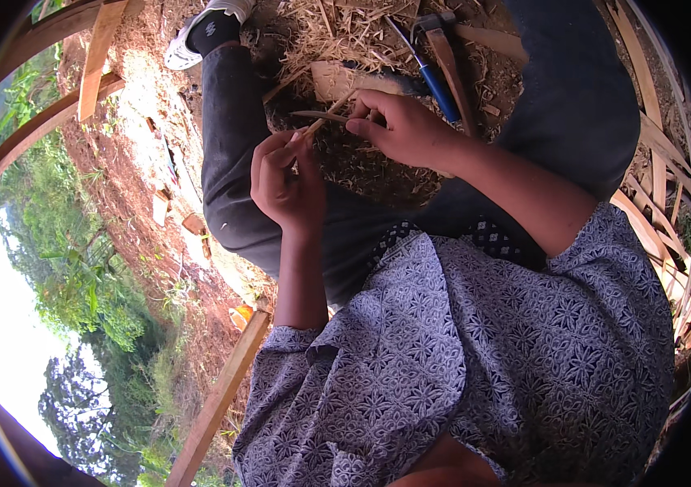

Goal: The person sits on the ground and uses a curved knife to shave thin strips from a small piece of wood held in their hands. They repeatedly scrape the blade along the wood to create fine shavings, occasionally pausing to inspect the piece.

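No packages, labels, signs or screens observed in the head view; nothing of that kind on the ground, the timber or the worker's lap.

White shoe point(199, 32) cut off at top edge, blue-handled tool point(430, 73) head hidden under straw, thin blade point(321, 116) partly hidden by right hand point(410, 130)
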